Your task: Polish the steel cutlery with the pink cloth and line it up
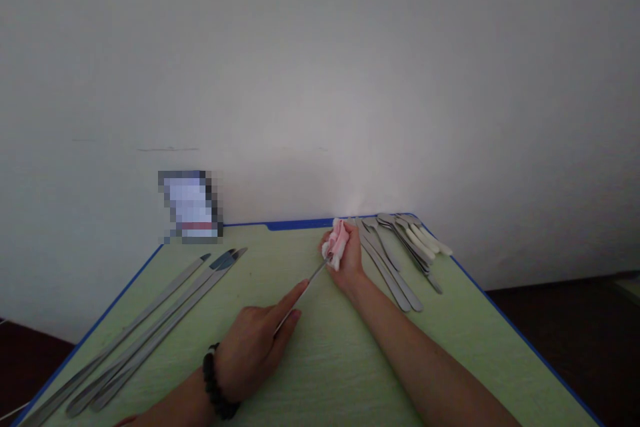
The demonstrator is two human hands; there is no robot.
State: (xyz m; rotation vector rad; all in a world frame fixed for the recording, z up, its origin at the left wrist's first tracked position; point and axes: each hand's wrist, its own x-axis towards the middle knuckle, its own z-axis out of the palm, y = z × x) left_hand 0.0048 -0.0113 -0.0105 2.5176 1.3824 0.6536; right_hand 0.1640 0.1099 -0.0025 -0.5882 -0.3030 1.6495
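My left hand [255,345], with a black beaded bracelet at the wrist, grips the handle of a thin metal utensil [316,273]. The index finger lies along the handle, and the utensil slants up and away to the right. Its far end disappears into a pink and white cloth [337,243], so I cannot tell what kind of cutlery it is. Fingers of my right hand [351,259] are closed around that cloth, over the utensil's end. Just right of it lie table knives [393,280] and a fork [384,244].
Several long metal utensils [160,327] lie slantwise on the left of the green table [325,373]. Spoons [407,243] and white-handled cutlery [425,238] lie at the far right. A blurred-out phone-like device [193,203] leans at the back left, by the wall [320,80].
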